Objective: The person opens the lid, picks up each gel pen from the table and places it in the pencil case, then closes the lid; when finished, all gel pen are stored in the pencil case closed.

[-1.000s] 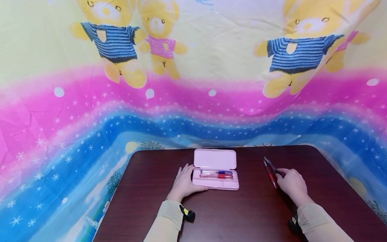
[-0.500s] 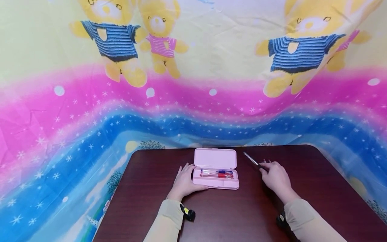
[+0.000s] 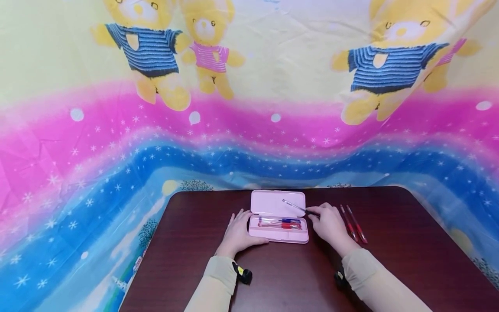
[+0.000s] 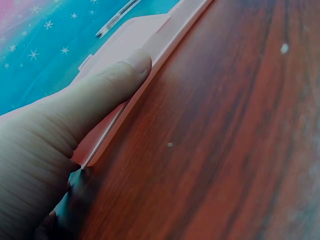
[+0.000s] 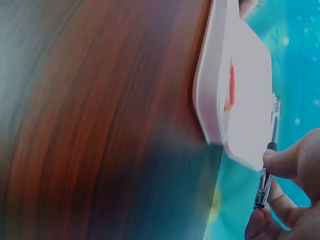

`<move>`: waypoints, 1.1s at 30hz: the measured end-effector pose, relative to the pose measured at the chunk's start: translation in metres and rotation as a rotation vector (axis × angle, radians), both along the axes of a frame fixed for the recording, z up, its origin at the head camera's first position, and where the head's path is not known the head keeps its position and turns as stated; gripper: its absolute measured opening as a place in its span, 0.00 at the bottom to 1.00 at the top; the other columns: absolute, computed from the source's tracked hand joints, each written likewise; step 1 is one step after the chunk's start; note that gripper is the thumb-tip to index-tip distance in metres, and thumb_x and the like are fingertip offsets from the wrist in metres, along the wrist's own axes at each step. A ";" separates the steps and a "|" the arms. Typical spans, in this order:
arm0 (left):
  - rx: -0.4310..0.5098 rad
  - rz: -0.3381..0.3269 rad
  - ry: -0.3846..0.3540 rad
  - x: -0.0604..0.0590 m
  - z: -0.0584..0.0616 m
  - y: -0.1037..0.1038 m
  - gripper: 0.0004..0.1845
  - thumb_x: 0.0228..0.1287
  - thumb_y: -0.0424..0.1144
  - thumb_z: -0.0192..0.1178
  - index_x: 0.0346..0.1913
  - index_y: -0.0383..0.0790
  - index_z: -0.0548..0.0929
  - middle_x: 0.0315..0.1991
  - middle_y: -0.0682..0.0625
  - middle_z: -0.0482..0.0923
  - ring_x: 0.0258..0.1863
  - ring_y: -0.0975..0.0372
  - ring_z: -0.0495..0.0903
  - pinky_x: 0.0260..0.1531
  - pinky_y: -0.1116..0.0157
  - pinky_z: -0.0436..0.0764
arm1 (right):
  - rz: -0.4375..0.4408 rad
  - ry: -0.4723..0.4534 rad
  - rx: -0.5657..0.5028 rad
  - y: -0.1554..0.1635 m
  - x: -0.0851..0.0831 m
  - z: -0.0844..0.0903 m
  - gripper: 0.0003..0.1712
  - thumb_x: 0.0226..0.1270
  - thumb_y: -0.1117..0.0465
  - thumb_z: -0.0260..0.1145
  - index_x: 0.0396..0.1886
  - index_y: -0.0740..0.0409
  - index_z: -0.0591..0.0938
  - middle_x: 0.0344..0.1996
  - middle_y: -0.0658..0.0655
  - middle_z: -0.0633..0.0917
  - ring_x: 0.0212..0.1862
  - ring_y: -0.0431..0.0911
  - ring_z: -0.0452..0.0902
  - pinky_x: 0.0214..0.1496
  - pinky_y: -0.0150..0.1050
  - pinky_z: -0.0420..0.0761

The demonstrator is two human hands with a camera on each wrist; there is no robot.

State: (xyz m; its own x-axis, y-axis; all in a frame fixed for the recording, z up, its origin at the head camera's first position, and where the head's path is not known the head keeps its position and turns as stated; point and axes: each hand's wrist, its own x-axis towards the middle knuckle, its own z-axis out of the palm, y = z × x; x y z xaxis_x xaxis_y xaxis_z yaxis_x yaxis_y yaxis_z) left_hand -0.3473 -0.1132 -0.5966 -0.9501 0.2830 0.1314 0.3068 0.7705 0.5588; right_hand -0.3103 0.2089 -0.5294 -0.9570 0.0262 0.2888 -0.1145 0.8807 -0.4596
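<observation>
Table (image 3: 390, 242): R hand (image 3: 329, 225) w/ pen (image 3: 294, 206) over case (image 3: 277, 216)

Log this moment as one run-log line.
right hand: holds pen over open pencil case | left hand: steadies case | two red pens: on table

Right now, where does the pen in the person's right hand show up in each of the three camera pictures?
Head: the pen is at centre, above the open pink pencil case, held by the right hand.
Left wrist: a pen at the top edge, beyond the case, probably the same one.
Right wrist: the pen is at the right edge, pinched in the fingertips.
Shared landmark: the pink pencil case.
</observation>
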 end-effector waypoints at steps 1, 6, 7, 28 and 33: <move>0.003 0.000 -0.001 0.000 0.000 0.000 0.64 0.43 0.78 0.80 0.80 0.46 0.74 0.82 0.47 0.73 0.88 0.46 0.61 0.90 0.39 0.52 | 0.006 -0.008 -0.004 -0.005 -0.001 0.000 0.16 0.74 0.64 0.73 0.58 0.54 0.93 0.50 0.67 0.87 0.52 0.63 0.79 0.53 0.58 0.82; -0.001 -0.003 -0.005 0.000 0.001 0.000 0.63 0.43 0.78 0.80 0.80 0.46 0.74 0.82 0.46 0.73 0.89 0.46 0.60 0.90 0.39 0.52 | 0.046 -0.030 -0.020 -0.026 -0.004 -0.005 0.15 0.73 0.64 0.75 0.56 0.51 0.95 0.49 0.64 0.88 0.52 0.61 0.79 0.53 0.56 0.83; -0.003 -0.003 -0.004 0.000 0.002 0.000 0.63 0.43 0.78 0.80 0.80 0.46 0.74 0.82 0.46 0.73 0.89 0.46 0.61 0.90 0.39 0.52 | 0.052 -0.034 -0.018 -0.029 -0.004 -0.005 0.15 0.72 0.64 0.75 0.56 0.51 0.95 0.49 0.63 0.88 0.52 0.60 0.79 0.53 0.56 0.83; -0.005 -0.015 0.017 0.000 0.001 -0.001 0.64 0.44 0.78 0.80 0.79 0.44 0.74 0.81 0.45 0.74 0.88 0.46 0.61 0.90 0.39 0.54 | 0.191 -0.085 0.069 -0.066 -0.014 -0.021 0.13 0.69 0.65 0.76 0.50 0.46 0.97 0.39 0.54 0.87 0.47 0.54 0.80 0.54 0.51 0.82; -0.011 -0.015 0.017 0.000 0.002 -0.001 0.63 0.43 0.77 0.80 0.79 0.44 0.74 0.81 0.45 0.74 0.88 0.45 0.62 0.90 0.38 0.54 | 0.178 -0.087 0.076 -0.068 -0.013 -0.023 0.14 0.68 0.66 0.76 0.50 0.47 0.97 0.40 0.56 0.87 0.47 0.55 0.79 0.52 0.51 0.82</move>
